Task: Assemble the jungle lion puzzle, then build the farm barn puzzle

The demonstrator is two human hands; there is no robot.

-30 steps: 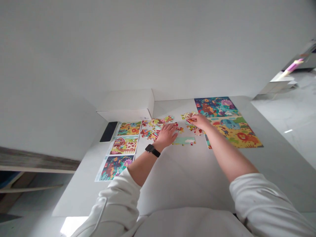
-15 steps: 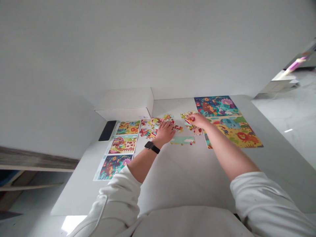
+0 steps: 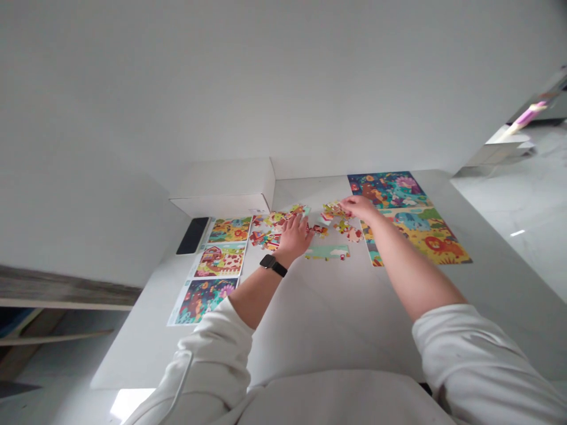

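My left hand point(image 3: 294, 236), with a black watch on the wrist, lies palm down with fingers spread on a heap of loose colourful puzzle pieces point(image 3: 270, 227). My right hand point(image 3: 359, 207) reaches over a second scatter of pieces point(image 3: 343, 224) beside a finished puzzle point(image 3: 411, 227); its fingertips are pinched on pieces at the far side of that scatter. A short joined strip of pale blue pieces point(image 3: 328, 252) lies just in front of both hands.
A sheet with three printed pictures point(image 3: 217, 260) lies at the left of the white table point(image 3: 336, 319), with a black phone point(image 3: 192, 235) beside it. A white box point(image 3: 225, 188) stands at the back against the wall.
My right hand has moved a little farther away along the scatter of pieces. My left hand has shifted slightly back and left on the heap.
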